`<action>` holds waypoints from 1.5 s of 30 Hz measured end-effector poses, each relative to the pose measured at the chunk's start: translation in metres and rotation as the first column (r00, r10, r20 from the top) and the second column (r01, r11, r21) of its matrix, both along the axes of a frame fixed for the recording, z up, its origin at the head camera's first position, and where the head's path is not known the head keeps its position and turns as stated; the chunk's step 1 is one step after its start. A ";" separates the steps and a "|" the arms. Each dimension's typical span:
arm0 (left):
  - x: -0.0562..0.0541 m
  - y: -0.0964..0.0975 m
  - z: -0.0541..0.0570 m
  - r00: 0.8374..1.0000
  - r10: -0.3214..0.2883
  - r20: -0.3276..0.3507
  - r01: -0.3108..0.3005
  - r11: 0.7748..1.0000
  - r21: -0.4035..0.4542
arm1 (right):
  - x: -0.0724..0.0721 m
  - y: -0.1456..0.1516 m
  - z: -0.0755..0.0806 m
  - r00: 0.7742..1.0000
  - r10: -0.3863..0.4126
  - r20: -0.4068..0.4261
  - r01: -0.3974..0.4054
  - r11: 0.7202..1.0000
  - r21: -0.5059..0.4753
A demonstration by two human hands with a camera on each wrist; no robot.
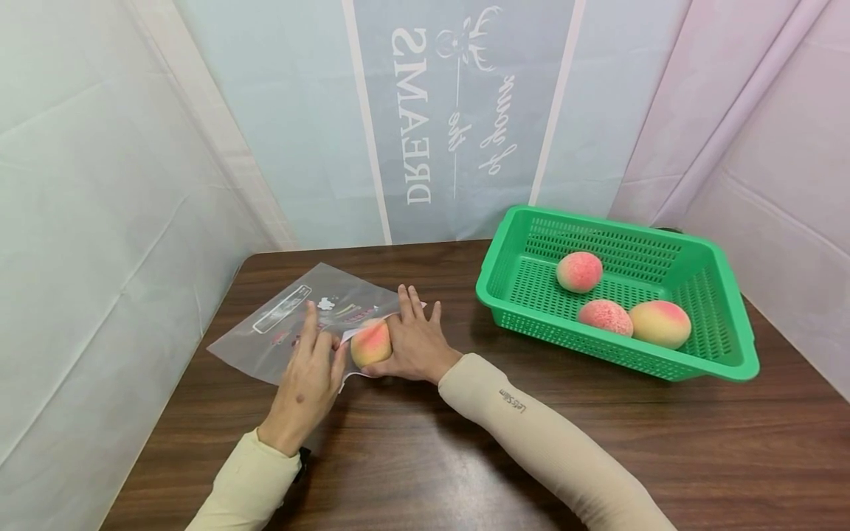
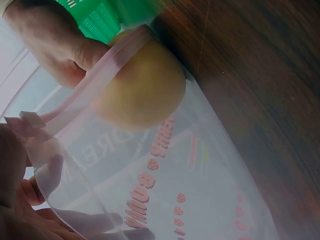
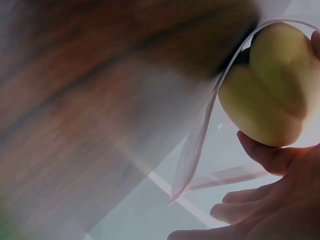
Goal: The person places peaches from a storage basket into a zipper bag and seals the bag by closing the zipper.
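Note:
A yellow peach with a pink blush point(image 1: 372, 344) is at the mouth of a clear zip bag point(image 1: 265, 343) printed with small pictures and lettering. My right hand point(image 1: 420, 343) grips the peach from the right, thumb at its near side. In the left wrist view the peach point(image 2: 145, 90) is partly inside, behind the bag's pink rim. My left hand point(image 1: 308, 383) holds the bag's open edge, index finger stretched over the plastic. Near that hand, a small slider point(image 2: 32, 119) sits on the rim. The right wrist view shows the peach point(image 3: 270, 90) framed by the bag's opening.
On the right stands a green slotted basket point(image 1: 488, 284). It holds two pink peaches point(image 1: 580, 272) and a yellow-pink one point(image 1: 660, 324). The dark wooden table point(image 1: 425, 457) meets a printed cloth point(image 1: 299, 133) at the back, with white cloth on both sides.

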State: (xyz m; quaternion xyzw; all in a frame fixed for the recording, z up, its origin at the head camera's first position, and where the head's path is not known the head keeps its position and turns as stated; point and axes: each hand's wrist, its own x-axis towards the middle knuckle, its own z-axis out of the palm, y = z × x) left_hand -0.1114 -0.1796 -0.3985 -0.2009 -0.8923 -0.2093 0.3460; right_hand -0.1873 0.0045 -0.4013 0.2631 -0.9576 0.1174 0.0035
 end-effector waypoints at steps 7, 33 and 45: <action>0.000 0.002 0.001 0.998 0.005 0.059 -0.006 1.000 0.005 | 0.000 -0.007 0.003 1.000 -0.026 0.004 0.025 0.999 0.033; 0.003 0.008 0.001 0.987 0.008 0.163 -0.008 1.000 -0.002 | -0.006 -0.024 0.003 0.991 -0.061 -0.122 0.085 0.976 0.202; 0.001 0.009 0.000 0.985 0.005 0.174 -0.006 1.000 0.008 | -0.006 -0.021 -0.001 0.981 -0.082 -0.177 0.115 0.976 0.184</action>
